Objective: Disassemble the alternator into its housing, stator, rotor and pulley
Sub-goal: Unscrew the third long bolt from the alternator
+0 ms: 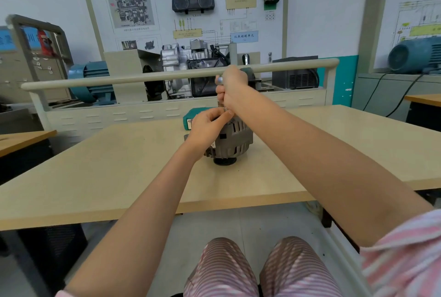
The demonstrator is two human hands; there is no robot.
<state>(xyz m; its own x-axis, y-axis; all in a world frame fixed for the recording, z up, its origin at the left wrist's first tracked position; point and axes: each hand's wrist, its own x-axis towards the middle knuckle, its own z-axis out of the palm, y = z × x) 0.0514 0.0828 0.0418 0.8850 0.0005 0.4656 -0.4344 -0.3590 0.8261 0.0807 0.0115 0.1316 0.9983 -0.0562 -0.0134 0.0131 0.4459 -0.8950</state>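
Note:
A grey alternator [235, 142] stands on the beige table [114, 177] with its dark pulley [224, 161] facing down. My left hand [207, 127] lies on its upper left side, fingers pinching at the top of the housing where a tool meets it. My right hand [231, 88] is raised above the alternator, fist closed round a metal tool [219, 80] held upright; only the tool's silver top end and a short stretch under the fist show. The alternator's top face is hidden by my hands.
A teal case [191, 117] lies on the table just behind the alternator. A beige rail [119, 79] and a training bench with a gearbox and blue motors stand beyond the far edge. Other tables flank left and right. My knees sit below the near edge.

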